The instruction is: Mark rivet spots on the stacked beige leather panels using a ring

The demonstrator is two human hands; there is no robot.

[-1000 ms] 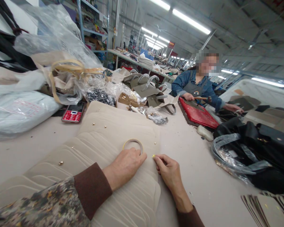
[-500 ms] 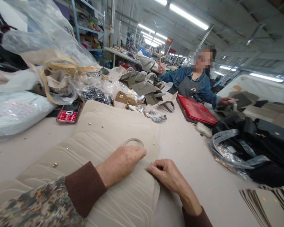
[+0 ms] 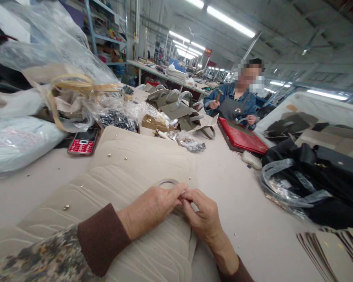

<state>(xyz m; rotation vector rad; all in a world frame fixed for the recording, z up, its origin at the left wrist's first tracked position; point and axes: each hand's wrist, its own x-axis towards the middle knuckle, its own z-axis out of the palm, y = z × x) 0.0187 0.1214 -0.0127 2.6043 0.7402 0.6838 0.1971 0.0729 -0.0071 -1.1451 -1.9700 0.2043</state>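
Note:
A stack of beige panels (image 3: pixel 141 152), dotted with small gold studs, spreads in front of me. Above it, my left hand (image 3: pixel 154 205) is closed around a narrow roll of tape (image 3: pixel 168 181), whose ring shows past the knuckles. My right hand (image 3: pixel 201 213) is closed in a pinch and meets the left fingertips over the right edge of the stack. Whatever lies between the pinching fingers is too small or hidden to make out.
Across the table a co-worker holds a hammer (image 3: pixel 219 92) over a red pad (image 3: pixel 242 137). Black bags (image 3: pixel 320 176) and a stack of small beige pieces (image 3: pixel 332 250) lie at right. A red phone (image 3: pixel 82 141), plastic wrapping (image 3: pixel 106 90) and grey-green bag parts (image 3: pixel 179 109) are around the stack.
My right hand has moved up and left from the stack's edge to meet my left fingertips. The co-worker's hands have come in to the red pad, with the hammer now in view.

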